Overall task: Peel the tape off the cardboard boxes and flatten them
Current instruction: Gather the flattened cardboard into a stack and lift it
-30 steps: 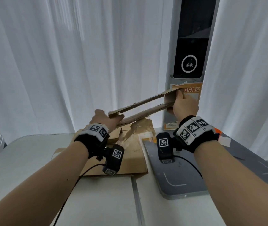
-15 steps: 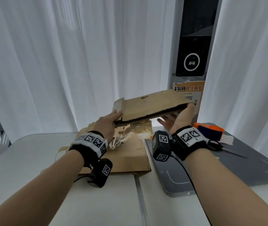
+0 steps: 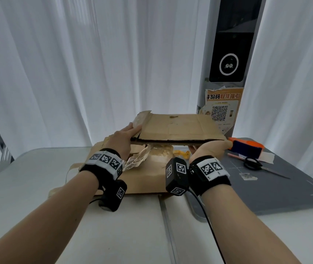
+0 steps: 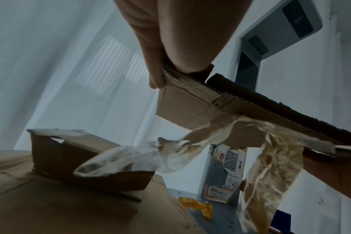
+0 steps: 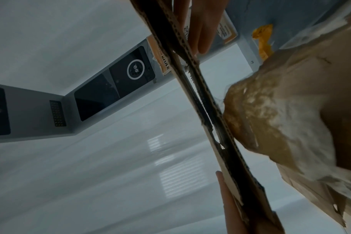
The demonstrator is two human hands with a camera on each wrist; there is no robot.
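I hold a flattened cardboard box point(image 3: 178, 126) level above the table, broad face up. My left hand point(image 3: 131, 131) pinches its left end, fingers on top and thumb beneath, as the left wrist view shows point(image 4: 170, 71). My right hand point(image 3: 209, 147) lies palm up under the right end, with the fingers point(image 5: 200, 31) below the board and the thumb on its upper face. Crumpled clear tape point(image 4: 130, 158) hangs from the box's underside, still stuck to it, and shows below the box in the head view point(image 3: 138, 159).
More flat cardboard point(image 3: 148, 180) and a low taped box point(image 4: 70, 155) lie on the white table point(image 3: 37, 187) under my hands. A yellow tape scrap point(image 3: 182, 154) lies beside them. Scissors point(image 3: 253, 164) and an orange-blue tool point(image 3: 247, 147) rest on the grey mat point(image 3: 266, 197). A kiosk post point(image 3: 228, 63) stands behind.
The box has turned from a tilted, edge-on pose to lying level with its broad face up. My right hand has rolled palm up under it, and both hands have come lower.
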